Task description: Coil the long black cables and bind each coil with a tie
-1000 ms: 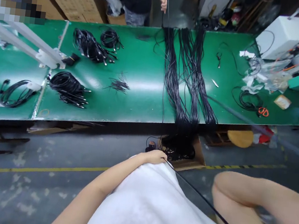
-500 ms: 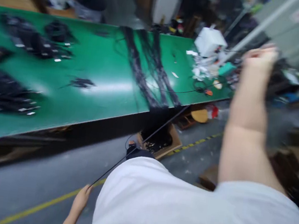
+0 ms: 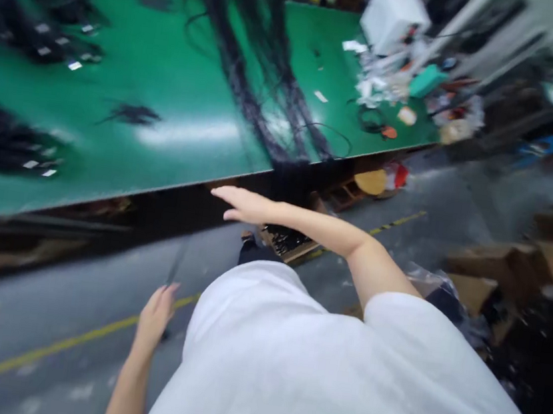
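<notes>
My left hand (image 3: 155,313) hangs low beside my white shirt, its fingers pressed together on a thin black cable (image 3: 176,265) that smears upward from it. Stretched out flat and palm down, my right hand (image 3: 244,204) is open and holds nothing, just in front of the near edge of the green table (image 3: 170,86). Long black cable bundles (image 3: 252,76) lie across the table and drop over its edge into a cardboard box (image 3: 287,242) on the floor. The picture is blurred by motion.
Coiled cable bundles (image 3: 7,140) lie at the table's left. A white box (image 3: 394,10), papers and orange-handled scissors (image 3: 389,132) clutter its far right end. Cardboard boxes (image 3: 501,268) stand on the floor to my right. A yellow line (image 3: 37,352) crosses the grey floor.
My right hand came down from raised at the right and now reaches flat toward the table edge. The taut cable between my hands has gone slack. The view has swung right.
</notes>
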`<act>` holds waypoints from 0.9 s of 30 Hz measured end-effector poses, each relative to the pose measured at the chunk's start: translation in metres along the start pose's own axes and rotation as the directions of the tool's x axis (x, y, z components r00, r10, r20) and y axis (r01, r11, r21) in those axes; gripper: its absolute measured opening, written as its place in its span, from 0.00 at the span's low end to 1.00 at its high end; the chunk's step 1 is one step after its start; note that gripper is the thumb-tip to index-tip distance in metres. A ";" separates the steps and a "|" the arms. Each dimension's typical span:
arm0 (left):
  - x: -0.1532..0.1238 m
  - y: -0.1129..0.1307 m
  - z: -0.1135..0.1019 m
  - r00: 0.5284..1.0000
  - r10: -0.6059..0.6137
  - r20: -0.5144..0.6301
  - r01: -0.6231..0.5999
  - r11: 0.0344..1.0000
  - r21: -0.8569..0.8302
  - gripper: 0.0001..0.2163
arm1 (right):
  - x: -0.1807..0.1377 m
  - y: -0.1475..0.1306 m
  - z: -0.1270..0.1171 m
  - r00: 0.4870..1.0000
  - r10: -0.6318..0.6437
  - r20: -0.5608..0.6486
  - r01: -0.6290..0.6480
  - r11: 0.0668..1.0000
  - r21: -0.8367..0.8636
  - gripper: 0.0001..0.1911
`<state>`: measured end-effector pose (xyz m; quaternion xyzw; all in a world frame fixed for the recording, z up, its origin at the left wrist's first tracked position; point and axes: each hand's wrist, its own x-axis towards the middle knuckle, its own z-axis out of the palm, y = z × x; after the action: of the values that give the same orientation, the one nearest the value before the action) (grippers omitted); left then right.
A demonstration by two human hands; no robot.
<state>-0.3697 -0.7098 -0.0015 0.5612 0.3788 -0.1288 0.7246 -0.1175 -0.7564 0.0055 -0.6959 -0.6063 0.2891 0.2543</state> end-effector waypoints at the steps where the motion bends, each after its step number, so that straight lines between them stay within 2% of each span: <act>1: -0.018 -0.007 -0.008 0.998 0.007 -0.069 -0.013 0.996 -0.089 0.13 | -0.001 -0.019 0.033 0.986 -0.150 0.072 0.148 0.989 0.028 0.26; 2: -0.035 -0.011 -0.017 0.991 0.037 -0.129 -0.062 0.978 -0.198 0.13 | -0.006 -0.034 0.057 0.960 -0.242 0.143 0.234 0.970 0.072 0.24; 3: -0.051 -0.012 -0.027 0.979 0.083 -0.186 -0.140 0.937 -0.321 0.15 | -0.014 -0.041 0.071 0.941 -0.274 0.199 0.257 0.960 0.111 0.20; 5: -0.077 -0.009 -0.052 0.927 0.187 -0.323 -0.347 0.755 -0.557 0.15 | -0.033 -0.029 0.075 0.948 -0.195 0.253 0.168 0.978 0.124 0.17; 7: -0.098 -0.005 -0.081 0.850 0.218 -0.480 -0.518 0.517 -0.681 0.18 | -0.048 0.006 0.059 0.993 -0.039 0.109 0.035 0.999 0.040 0.21; 8: -0.106 -0.005 -0.093 0.809 0.204 -0.552 -0.582 0.416 -0.699 0.18 | -0.053 0.026 0.051 0.999 0.026 0.026 -0.025 0.999 -0.027 0.22; 9: -0.112 -0.007 -0.103 0.775 0.185 -0.604 -0.626 0.346 -0.699 0.18 | -0.058 0.041 0.044 0.997 0.077 -0.018 -0.079 0.991 -0.110 0.21; 10: -0.114 -0.010 -0.110 0.759 0.169 -0.629 -0.646 0.320 -0.693 0.17 | -0.063 0.048 0.040 0.994 0.110 -0.028 -0.113 0.970 -0.214 0.20; 11: -0.113 -0.013 -0.112 0.754 0.159 -0.637 -0.647 0.344 -0.681 0.16 | -0.070 0.047 0.039 0.993 0.102 0.062 -0.079 0.950 -0.303 0.19; 12: -0.109 -0.017 -0.109 0.761 0.156 -0.629 -0.629 0.414 -0.658 0.14 | -0.077 0.036 0.040 0.979 0.074 0.191 -0.001 0.934 -0.358 0.18; 13: -0.102 -0.021 -0.103 0.776 0.161 -0.610 -0.594 0.513 -0.619 0.13 | -0.083 0.017 0.042 0.942 0.025 0.334 0.109 0.920 -0.376 0.17; 14: -0.094 -0.024 -0.092 0.796 0.177 -0.578 -0.547 0.619 -0.564 0.12 | -0.088 -0.009 0.046 0.883 -0.046 0.468 0.230 0.910 -0.346 0.17; 15: -0.085 -0.026 -0.079 0.822 0.201 -0.533 -0.496 0.712 -0.498 0.13 | -0.089 -0.038 0.048 0.823 -0.119 0.555 0.329 0.897 -0.295 0.16; 16: -0.077 -0.027 -0.064 0.850 0.231 -0.473 -0.453 0.780 -0.432 0.15 | -0.086 -0.066 0.050 0.786 -0.197 0.586 0.403 0.882 -0.244 0.17; 17: -0.071 -0.027 -0.050 0.882 0.262 -0.392 -0.415 0.828 -0.379 0.17 | -0.079 -0.090 0.049 0.796 -0.232 0.559 0.425 0.872 -0.243 0.18; 18: -0.067 -0.026 -0.037 0.909 0.288 -0.300 -0.385 0.857 -0.342 0.18 | -0.070 -0.109 0.047 0.829 -0.231 0.509 0.411 0.869 -0.275 0.18; 21: -0.063 -0.021 -0.015 0.943 0.325 -0.073 -0.330 0.877 -0.349 0.19 | -0.041 -0.131 0.030 0.907 -0.179 0.381 0.322 0.878 -0.354 0.17; 24: -0.063 -0.012 -0.015 0.954 0.301 0.017 -0.252 0.827 -0.503 0.17 | -0.024 -0.116 0.012 0.924 -0.187 0.334 0.286 0.917 -0.277 0.16; 27: -0.065 0.001 -0.025 0.961 0.277 0.020 -0.197 0.731 -0.653 0.12 | -0.012 -0.069 -0.001 0.963 -0.175 0.207 0.206 0.969 -0.139 0.17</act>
<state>-0.4234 -0.7019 0.0417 0.3128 0.2824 0.0708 0.9041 -0.1655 -0.7595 0.0560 -0.6209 -0.7135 0.2799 0.1646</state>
